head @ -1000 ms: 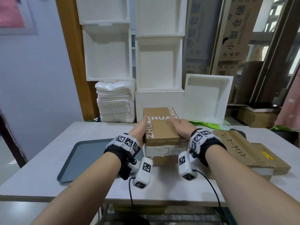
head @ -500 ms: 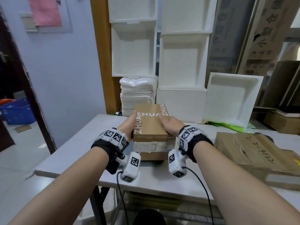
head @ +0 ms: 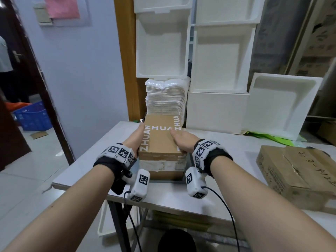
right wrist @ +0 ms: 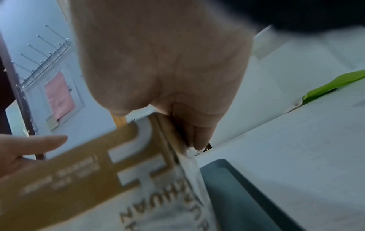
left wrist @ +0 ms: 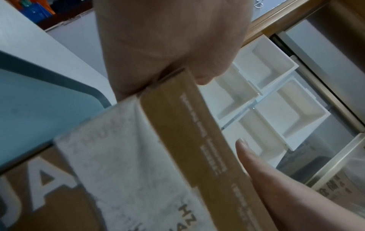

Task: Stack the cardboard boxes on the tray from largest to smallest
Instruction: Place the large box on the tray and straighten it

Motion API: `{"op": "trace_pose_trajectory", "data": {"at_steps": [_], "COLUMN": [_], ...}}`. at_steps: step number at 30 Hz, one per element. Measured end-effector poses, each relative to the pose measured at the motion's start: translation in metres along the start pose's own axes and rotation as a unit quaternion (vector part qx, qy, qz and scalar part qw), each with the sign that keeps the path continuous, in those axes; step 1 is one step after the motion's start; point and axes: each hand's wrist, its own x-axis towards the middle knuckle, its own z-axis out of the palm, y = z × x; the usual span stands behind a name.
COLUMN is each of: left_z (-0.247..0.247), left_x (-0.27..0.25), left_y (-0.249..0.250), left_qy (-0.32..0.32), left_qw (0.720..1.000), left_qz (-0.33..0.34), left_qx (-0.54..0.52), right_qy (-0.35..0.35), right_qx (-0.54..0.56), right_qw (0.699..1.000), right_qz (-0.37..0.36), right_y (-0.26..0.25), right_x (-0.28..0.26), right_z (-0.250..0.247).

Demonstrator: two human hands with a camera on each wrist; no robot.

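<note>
A brown box printed ZHUAN [head: 160, 135] tops a stack over a white box [head: 161, 165] and a lower brown box [head: 163, 174]. My left hand [head: 139, 136] grips its left side and my right hand [head: 180, 140] its right side, thumbs on the lid. The left wrist view shows the brown box [left wrist: 189, 132] edge-on over the white box [left wrist: 126, 164], with the grey tray [left wrist: 39, 101] beneath. The tray [right wrist: 237, 195] also shows beside the stack in the right wrist view. Whether the top box rests fully on the white one I cannot tell.
A large flat cardboard box [head: 300, 177] lies on the table at the right. White foam boxes [head: 218, 110] and a pile of white sheets [head: 166, 99] stand behind the stack. The table's left edge [head: 81, 160] is close, with a doorway and blue crate [head: 32, 115] beyond.
My view has swung left and the stack now stands before the pile of sheets. The tray seen left of the hands a second ago no longer shows in the head view. Both hands keep their grip.
</note>
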Motion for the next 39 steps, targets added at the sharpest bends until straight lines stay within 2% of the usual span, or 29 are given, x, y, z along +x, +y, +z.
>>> {"op": "trace_pose_trajectory", "data": {"at_steps": [6,10,13,18,27,30,33,37,39], "left_z": [-0.016,-0.03,-0.044,-0.063,-0.091,-0.089,-0.084,-0.073,-0.068], "left_x": [0.017,0.019,0.022,0.025,0.038,0.04,0.037,0.036,0.035], "left_y": [-0.008,-0.01,-0.017,-0.023,-0.031,-0.032,-0.034,-0.036,-0.036], "left_qy": [0.01,0.047,0.081,0.108,0.162,0.166,0.147,0.173,0.164], "left_qw": [1.0,0.998,0.996,0.993,0.986,0.984,0.988,0.985,0.986], "left_qz": [-0.013,-0.028,-0.028,-0.025,-0.036,-0.055,-0.04,-0.022,-0.026], "left_qx": [-0.006,-0.002,-0.023,-0.034,-0.005,-0.023,-0.011,-0.02,-0.022], "right_qy": [0.007,0.053,0.055,0.045,0.04,0.043,0.039,0.047,0.057], "right_qx": [0.076,0.148,0.175,0.172,0.187,0.196,0.197,0.182,0.178], "right_qw": [0.997,0.987,0.979,0.977,0.974,0.971,0.97,0.973,0.973], "right_qz": [-0.002,0.042,0.084,0.116,0.119,0.133,0.14,0.137,0.135], "right_y": [0.009,0.029,0.045,0.063,0.074,0.082,0.085,0.09,0.094], "right_x": [0.001,0.008,0.012,0.019,0.023,0.027,0.031,0.03,0.03], "right_z": [-0.002,0.001,0.009,0.019,0.022,0.026,0.027,0.026,0.025]}}
